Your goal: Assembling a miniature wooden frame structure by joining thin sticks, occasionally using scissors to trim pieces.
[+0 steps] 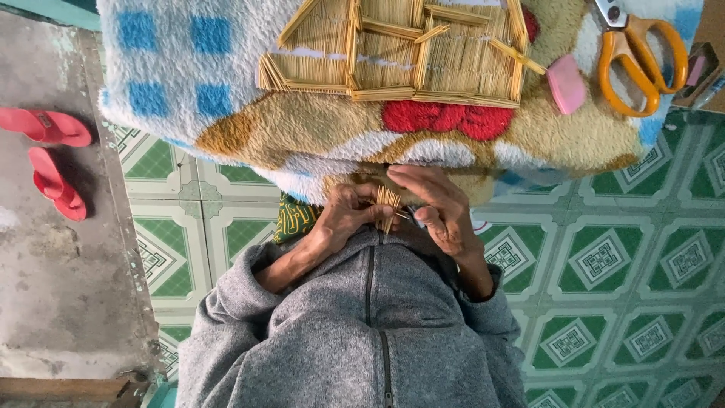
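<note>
Close above my grey zip jacket (355, 340), both hands meet on a small bundle of thin wooden sticks (388, 201). My left hand (346, 215) pinches the bundle from the left. From the right, my right hand (443, 205) curls over the bundle's top, fingers bent; something small and dark shows under its fingers, too small to tell. Just beyond the hands, a flat house-shaped panel built of many sticks (400, 53) lies on a fluffy patterned blanket (226, 83).
Orange-handled scissors (642, 57) and a small pink block (566, 83) lie on the blanket's right part. Green patterned tile floor (619, 264) spreads to the right. Two red sandals (49, 151) sit on a bare concrete floor at the left. A small box (698, 72) is at the right edge.
</note>
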